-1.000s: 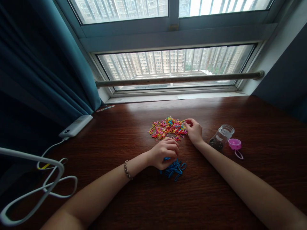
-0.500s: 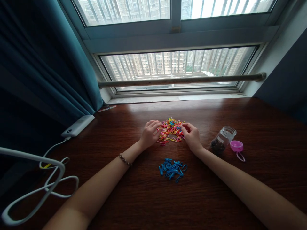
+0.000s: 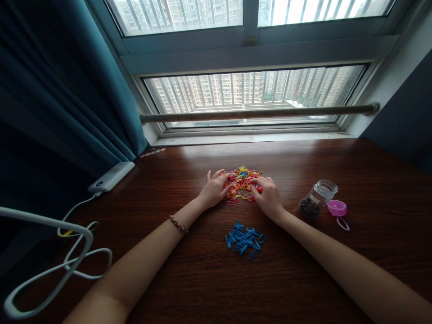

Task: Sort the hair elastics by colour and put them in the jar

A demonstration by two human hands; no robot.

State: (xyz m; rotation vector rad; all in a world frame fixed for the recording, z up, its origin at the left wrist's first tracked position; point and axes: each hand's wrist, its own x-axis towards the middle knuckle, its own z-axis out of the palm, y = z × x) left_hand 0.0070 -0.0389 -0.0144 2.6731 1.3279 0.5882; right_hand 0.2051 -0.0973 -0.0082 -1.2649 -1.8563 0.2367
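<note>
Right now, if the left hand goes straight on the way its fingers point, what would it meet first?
Most likely the multicoloured pile of small bands: the left hand has its fingertips at the pile's left edge. Whether they touch it is unclear from this view.

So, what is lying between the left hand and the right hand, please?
In the head view, the heap of small multicoloured loops lies between the left hand and the right hand; fingers of both hands reach its sides.
</note>
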